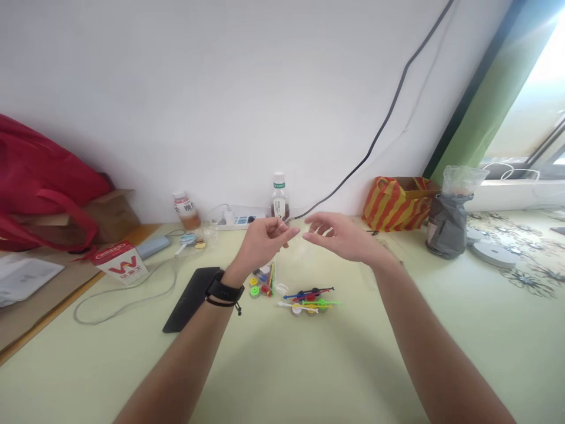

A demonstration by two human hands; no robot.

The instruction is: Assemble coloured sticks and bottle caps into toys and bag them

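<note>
Both hands are raised over the far middle of the table (282,365), close together but apart. My left hand (265,240), with a black watch on the wrist, has thumb and fingers drawn together in a pinch; what they hold, if anything, I cannot make out. My right hand (342,237) has its fingers loosely curved and parted, with nothing visible in them. Below them lies a group of plastic arrow spinners (311,301) on round bases, in white, yellow, green, red, blue and black. Left of these is a small heap of loose coloured spinner parts (262,281).
A black flat case (189,300) lies left, near a white-and-red box (119,262) and a red bag (48,176). Along the wall stand two bottles (279,197), a power strip (241,221) and a striped bag (397,203). A grey bag (445,227) and white discs (494,253) are right.
</note>
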